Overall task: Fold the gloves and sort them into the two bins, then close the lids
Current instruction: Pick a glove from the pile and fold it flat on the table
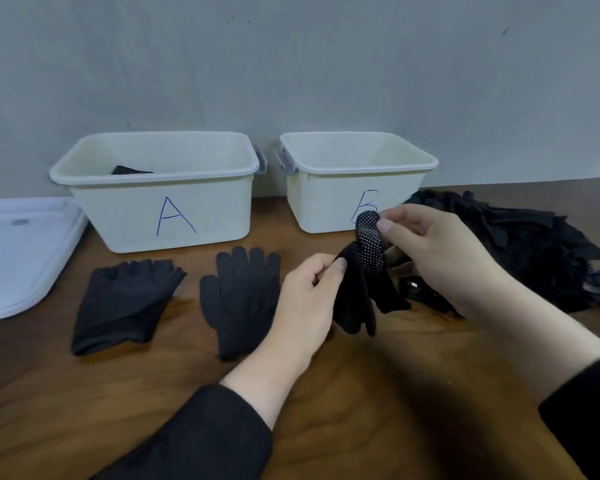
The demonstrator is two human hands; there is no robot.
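Head view: a dotted glove hangs above the table, pinched by the left hand low and the right hand at its top. Two gloves lie before bin A; bin B stands right, beside a pile.

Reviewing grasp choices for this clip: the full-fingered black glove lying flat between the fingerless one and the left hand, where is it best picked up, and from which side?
Probably at the cuff end of the full-fingered glove, from the near side. It lies flat with fingers pointing toward bin A and the cuff toward the person, so that edge is nearest and broad. The left hand sits beside it but now pinches the dotted glove.
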